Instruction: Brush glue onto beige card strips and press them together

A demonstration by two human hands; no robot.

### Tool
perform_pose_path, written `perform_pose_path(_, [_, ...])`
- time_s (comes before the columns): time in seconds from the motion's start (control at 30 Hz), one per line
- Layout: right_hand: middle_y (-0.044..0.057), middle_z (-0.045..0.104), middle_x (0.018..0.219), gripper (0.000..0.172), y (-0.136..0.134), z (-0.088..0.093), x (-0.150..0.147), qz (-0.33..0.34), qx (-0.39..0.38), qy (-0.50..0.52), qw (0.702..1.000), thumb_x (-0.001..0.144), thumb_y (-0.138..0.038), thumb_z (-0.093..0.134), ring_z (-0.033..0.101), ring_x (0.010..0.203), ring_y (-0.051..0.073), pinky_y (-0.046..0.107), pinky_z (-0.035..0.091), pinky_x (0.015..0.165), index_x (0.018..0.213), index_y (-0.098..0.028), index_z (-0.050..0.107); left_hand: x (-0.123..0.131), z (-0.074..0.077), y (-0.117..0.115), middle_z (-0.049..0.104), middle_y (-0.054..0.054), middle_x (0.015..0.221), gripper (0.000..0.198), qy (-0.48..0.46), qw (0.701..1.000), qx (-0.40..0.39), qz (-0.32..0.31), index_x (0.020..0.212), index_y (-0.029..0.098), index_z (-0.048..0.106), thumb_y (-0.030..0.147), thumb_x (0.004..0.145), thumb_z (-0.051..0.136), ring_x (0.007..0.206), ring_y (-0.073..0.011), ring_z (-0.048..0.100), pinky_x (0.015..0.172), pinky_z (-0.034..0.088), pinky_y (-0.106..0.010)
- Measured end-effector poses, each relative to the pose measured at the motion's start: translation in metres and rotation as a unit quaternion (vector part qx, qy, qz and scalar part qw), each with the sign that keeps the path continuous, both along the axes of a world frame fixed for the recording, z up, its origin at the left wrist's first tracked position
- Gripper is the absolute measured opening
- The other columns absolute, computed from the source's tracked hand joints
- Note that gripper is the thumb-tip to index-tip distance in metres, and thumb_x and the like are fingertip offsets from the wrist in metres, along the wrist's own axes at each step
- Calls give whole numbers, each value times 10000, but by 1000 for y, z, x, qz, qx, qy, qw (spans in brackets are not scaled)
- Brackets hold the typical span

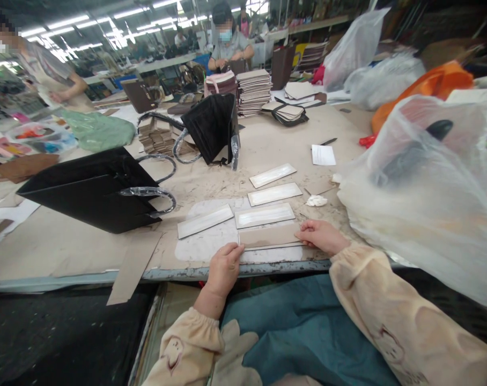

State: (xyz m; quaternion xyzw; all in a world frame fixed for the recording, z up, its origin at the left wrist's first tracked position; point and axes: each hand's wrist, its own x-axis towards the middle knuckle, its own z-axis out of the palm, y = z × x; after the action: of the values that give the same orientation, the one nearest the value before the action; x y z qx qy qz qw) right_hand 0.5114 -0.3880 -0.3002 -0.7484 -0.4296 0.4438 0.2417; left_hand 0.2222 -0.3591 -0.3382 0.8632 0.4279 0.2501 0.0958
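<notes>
A long tan cardboard strip (270, 236) lies near the table's front edge, a pale piece showing under its lower edge. My left hand (224, 268) pinches its left end, and my right hand (322, 236) pinches the right end. Just beyond it are several pale rectangular panels with dark edges and a shiny whitish coating: one panel (264, 215) directly behind the strip, another panel (205, 221) to the left, and farther back a panel (274, 194) and a panel (273, 175). A whitish sheet (195, 252) lies beneath the nearer ones.
Black handbags with plastic-wrapped handles stand at left (94, 193) and centre (211, 128). A big translucent plastic bag (420, 203) bulges at right. A crumpled white wad (316, 200) and a paper note (323, 155) lie behind my right hand. A co-worker (229, 45) works across the table.
</notes>
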Motion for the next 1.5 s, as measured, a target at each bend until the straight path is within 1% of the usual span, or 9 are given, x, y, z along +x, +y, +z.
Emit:
perform_pose_path(0.17, [-38,599,532,112,0,3,-3,-1,10,-9,1000,676,-235,615,531,488,100,200,400,469,720,-191,521,0,1,0,649,-43,956,240,2,1000,11,-1,975,207,663,130,824,494,860,-148,613,787,522,-266])
perform_pose_path(0.37, [-48,613,549,273,-1,3,-2,7,38,-45,998,662,-248,625,556,498,115,219,410,518,898,-188,501,-2,-3,3,643,-46,955,233,-8,1000,26,-13,966,203,663,136,823,492,862,-146,618,793,524,-259])
perform_pose_path(0.47, [-53,615,561,310,-2,5,-3,11,43,-46,998,664,-235,618,560,503,115,222,407,532,943,-188,490,-3,-3,4,642,-45,955,228,-10,1000,26,-11,965,205,664,149,826,492,870,-146,618,795,525,-257])
perform_pose_path(0.63, [-59,615,559,314,-2,6,-4,11,48,-54,997,667,-221,612,558,506,112,223,397,541,951,-194,481,-1,-1,4,643,-45,948,216,-8,1000,23,-11,958,204,666,173,836,490,856,-142,620,782,525,-251])
perform_pose_path(0.77, [-58,621,566,313,-2,4,-5,9,47,-65,997,667,-218,606,560,513,116,227,388,538,955,-196,485,-1,-3,4,643,-43,944,215,-13,999,30,-10,950,212,666,179,839,485,846,-141,622,778,526,-252])
perform_pose_path(0.97, [-48,621,585,297,-1,2,-6,18,57,-94,994,659,-225,590,579,580,133,233,388,562,938,-197,493,-2,-5,6,639,-45,951,227,-15,999,36,-15,965,213,658,161,833,481,851,-142,620,780,527,-255])
perform_pose_path(1.23, [-44,612,606,285,-1,3,-4,34,59,-110,992,656,-233,582,577,622,137,236,391,598,926,-194,498,-1,-2,4,636,-44,943,230,-9,1000,27,-10,959,214,662,168,838,471,835,-137,620,760,527,-247])
perform_pose_path(1.33, [-37,614,631,298,0,3,-4,35,59,-121,990,654,-233,586,575,638,138,237,385,606,937,-190,504,-1,-2,4,633,-41,941,236,-11,1000,15,-13,965,221,658,173,844,462,838,-133,615,768,523,-244])
perform_pose_path(1.5, [-20,618,666,340,-2,4,-6,54,76,-140,986,658,-221,569,574,649,149,249,372,607,990,-180,504,-2,-1,0,632,-50,962,253,-19,1000,14,0,966,227,661,144,824,468,847,-148,618,777,531,-266])
